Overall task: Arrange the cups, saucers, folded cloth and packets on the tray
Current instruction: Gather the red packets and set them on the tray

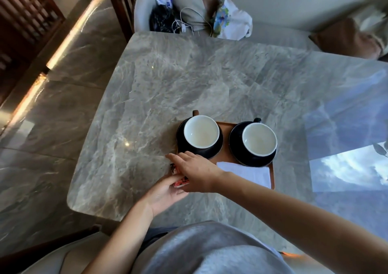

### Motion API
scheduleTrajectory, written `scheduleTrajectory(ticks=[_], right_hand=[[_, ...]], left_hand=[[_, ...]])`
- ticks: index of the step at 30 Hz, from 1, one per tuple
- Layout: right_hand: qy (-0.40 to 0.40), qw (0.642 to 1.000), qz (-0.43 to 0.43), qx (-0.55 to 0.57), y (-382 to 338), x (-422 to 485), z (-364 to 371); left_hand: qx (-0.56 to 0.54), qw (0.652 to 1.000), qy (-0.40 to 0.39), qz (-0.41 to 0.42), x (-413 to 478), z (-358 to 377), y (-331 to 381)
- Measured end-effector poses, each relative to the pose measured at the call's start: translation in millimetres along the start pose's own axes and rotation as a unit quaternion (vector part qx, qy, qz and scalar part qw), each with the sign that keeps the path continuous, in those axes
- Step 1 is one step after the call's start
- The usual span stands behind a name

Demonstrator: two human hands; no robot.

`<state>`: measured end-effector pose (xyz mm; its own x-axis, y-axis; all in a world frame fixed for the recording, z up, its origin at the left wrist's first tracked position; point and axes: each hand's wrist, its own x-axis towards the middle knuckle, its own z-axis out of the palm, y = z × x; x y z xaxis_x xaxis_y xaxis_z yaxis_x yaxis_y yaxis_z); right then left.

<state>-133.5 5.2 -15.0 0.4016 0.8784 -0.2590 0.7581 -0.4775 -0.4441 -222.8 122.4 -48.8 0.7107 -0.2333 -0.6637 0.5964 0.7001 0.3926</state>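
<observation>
Packets (180, 182), printed in red and white, are seen just off the near left corner of the tray (225, 156), above the table (168, 80) and largely covered by both hands. They are gripped from below by the left hand (165, 194), whose fingers are curled round their near end. The right hand (197, 173) is stretched across them with its fingers straight and nothing grasped; whether it touches them cannot be told. Its fingertips lie beside the tray's left edge.

On the tray's far half, two black saucers (235, 141) are set side by side, the left one overhanging the tray's left edge. Each is topped by an upright cup, white inside: the left cup (201, 132) and the right cup (259, 139). No liquid can be made out in either cup. On the tray's near half, a white folded cloth (252, 174) is laid flat, its far edge tucked under the rim of the right saucer.

Beyond the tray, past the far edge of the table, a seat is shown bearing a flowered bag (231, 21) and a white cable (189, 21). Nearest the camera, a grey garment (210, 250) is visible.
</observation>
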Motion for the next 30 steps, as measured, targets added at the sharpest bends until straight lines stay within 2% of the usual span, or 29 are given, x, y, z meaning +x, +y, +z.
scheduleTrajectory(ticks=[7, 11, 17, 30], right_hand=[[-0.057, 0.998, -0.02, -0.004, -1.4, -1.8, 1.2], [-0.046, 0.999, -0.023, -0.015, 0.3, -4.5, 2.2], [-0.021, 0.996, -0.017, -0.084, 5.2, -7.2, 4.4], [-0.032, 0.998, -0.04, -0.024, 7.4, -6.7, 5.5]], left_hand=[[0.034, 0.999, 0.04, 0.004, 0.9, -3.9, -0.3], [0.062, 0.996, 0.065, 0.013, 3.4, -6.5, -1.4], [0.042, 0.996, 0.078, 0.006, 5.3, -6.4, -2.1], [0.042, 0.993, 0.104, 0.022, 5.2, -6.4, -5.4]])
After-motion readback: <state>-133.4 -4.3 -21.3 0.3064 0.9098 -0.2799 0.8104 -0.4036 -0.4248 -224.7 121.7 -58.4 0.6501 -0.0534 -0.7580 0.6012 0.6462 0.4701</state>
